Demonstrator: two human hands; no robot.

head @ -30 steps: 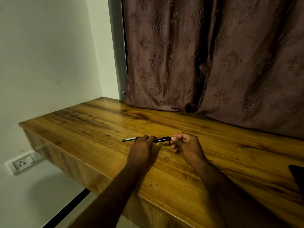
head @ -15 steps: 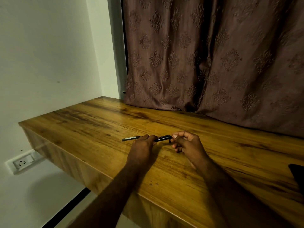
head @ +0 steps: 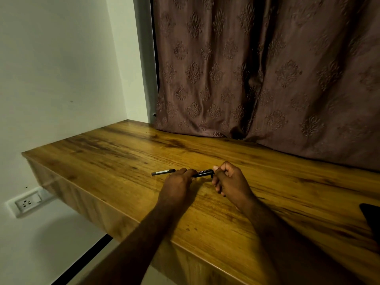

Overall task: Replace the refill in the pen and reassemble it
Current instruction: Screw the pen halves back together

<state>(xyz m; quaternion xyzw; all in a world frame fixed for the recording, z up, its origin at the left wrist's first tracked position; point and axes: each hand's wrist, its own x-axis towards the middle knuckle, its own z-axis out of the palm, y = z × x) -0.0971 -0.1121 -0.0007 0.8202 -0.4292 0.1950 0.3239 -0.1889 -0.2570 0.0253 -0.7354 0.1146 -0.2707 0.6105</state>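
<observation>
2 hands [head: 205,182] grip pen [head: 202,173].

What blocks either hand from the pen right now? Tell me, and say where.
Nothing visible does. The left hand and the right hand both already have a grip on the pen, just above the wooden desk. Its slim end sticks out past the left hand, unobstructed.

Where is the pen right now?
In the head view, the pen is held low over the wooden desk, left of centre, between the left hand and right hand.
</observation>
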